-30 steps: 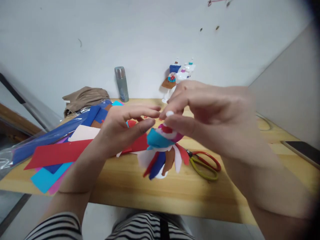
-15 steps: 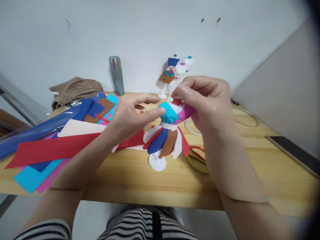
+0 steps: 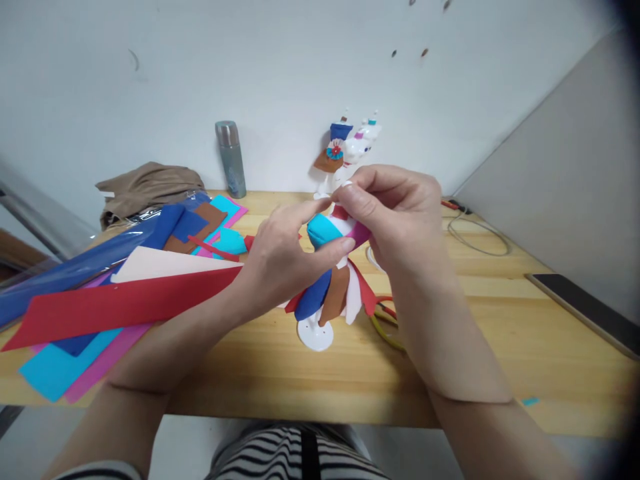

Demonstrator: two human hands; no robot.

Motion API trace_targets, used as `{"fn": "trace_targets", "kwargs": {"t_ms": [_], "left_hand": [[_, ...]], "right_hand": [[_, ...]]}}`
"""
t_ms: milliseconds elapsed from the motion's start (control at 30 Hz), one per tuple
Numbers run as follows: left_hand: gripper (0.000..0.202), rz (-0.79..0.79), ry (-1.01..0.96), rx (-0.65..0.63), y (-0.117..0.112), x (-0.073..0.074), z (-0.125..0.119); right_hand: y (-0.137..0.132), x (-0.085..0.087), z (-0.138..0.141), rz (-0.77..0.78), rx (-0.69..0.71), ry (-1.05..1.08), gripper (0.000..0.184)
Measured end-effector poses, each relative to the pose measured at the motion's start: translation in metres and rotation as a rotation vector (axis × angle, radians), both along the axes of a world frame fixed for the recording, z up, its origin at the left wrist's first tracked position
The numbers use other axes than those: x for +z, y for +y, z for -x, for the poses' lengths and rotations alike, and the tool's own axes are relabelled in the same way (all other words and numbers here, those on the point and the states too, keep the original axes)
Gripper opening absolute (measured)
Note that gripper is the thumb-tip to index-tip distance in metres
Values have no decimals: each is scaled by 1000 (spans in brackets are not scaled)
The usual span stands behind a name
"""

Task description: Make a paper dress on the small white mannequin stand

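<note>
Felt: a turquoise felt piece (image 3: pixel 323 231) sits wrapped round the upper part of a small mannequin figure (image 3: pixel 330 297). A magenta strip (image 3: pixel 361 233) lies beside the wrap, and blue, brown, white and red strips hang below it like a skirt.
Figure: upright on its round white base on the wooden table (image 3: pixel 500 347), between the two hands.
Left hand (image 3: pixel 280 263): comes in from the figure's left, thumb and forefinger closed on the turquoise felt piece.
Right hand (image 3: pixel 400 220): fingertips pinched tight at the figure's top, on the red and magenta felt there.
Left of the figure: loose felt sheets, with a long red sheet (image 3: pixel 125 303) on top.
Behind the figure: a steel flask (image 3: pixel 230 160) and finished figures (image 3: pixel 345 150) by the wall.
Right of the figure: scissors (image 3: pixel 383 313) near its base, half hidden by the right wrist. A phone (image 3: pixel 585 310) lies well apart.
Risk: to my eye the wrap is held by the fingers alone, so a slackened pinch could let it spring open. A sideways push could tip the narrow base toward the scissors.
</note>
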State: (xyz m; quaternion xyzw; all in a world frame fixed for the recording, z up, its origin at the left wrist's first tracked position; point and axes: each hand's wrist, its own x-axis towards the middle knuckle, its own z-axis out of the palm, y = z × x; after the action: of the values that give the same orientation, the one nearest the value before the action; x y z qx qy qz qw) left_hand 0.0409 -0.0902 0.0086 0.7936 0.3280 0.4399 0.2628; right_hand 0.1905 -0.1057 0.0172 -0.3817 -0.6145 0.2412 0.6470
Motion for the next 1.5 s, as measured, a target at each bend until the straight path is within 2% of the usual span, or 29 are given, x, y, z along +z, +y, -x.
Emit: {"fn": "trace_targets", "kwargs": {"t_ms": [100,233,300,467,567,733,933,1200,1500], "left_hand": [[40,32,-13,-40,-1,1,1],[44,142,-97,-205,0,6,7],[44,201,-143,-243,1,7,9],[27,157,-208,-88,3,4,8],[19,102,-210,-53,4,2,6],[10,14,-196,-31,7,3,9],[7,-36,-161,-30,5,6,11],[8,-11,-139,-58,6,9,13],[8,5,-137,-70,4,10,13]], "right_hand": [[-1,-2,-1,-6,-8,-3,30],[-1,-4,-4,-41,1,3,25],[0,-6,-5,-44,13,16,24],[2,-6,-11,-47,65,-3,27],[-1,-2,-16,-28,120,-57,23],[-10,6,-21,42,112,-211,24],[-13,6,-23,20,66,-360,19],[-16,7,-24,-30,99,-411,18],[-14,6,-23,-39,93,-422,27]]}}
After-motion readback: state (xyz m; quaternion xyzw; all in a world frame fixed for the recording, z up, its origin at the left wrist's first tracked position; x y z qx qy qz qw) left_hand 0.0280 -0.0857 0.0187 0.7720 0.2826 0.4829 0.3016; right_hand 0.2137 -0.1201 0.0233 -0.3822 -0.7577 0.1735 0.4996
